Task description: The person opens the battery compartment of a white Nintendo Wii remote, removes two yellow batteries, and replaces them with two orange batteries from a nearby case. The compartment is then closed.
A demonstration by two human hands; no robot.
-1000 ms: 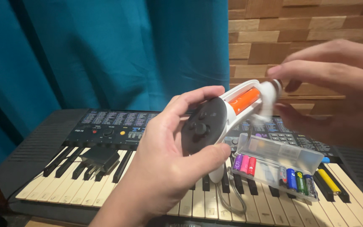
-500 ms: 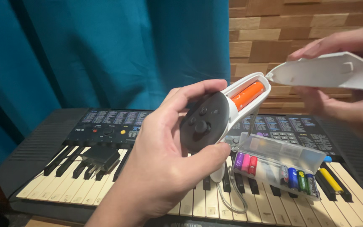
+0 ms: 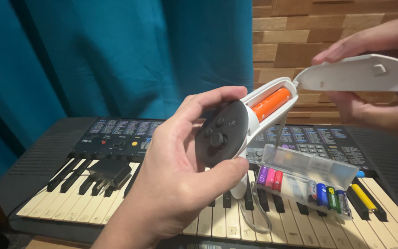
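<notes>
Here the left hand [image 3: 180, 180] grips the controller [image 3: 236, 127], orange battery [image 3: 271, 104] exposed; the right hand [image 3: 369, 101] pinches the cover [image 3: 360, 74] just beside it, probably best realigned squarely.

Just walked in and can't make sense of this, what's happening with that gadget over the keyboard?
A person holds a white controller in the left hand, its battery bay open with an orange battery seated inside. The right hand holds the detached white cover just beside the bay. Below, on the keyboard, lies an open clear case of coloured batteries, a yellow battery next to it, and a black adapter on the keys to the left.
</notes>
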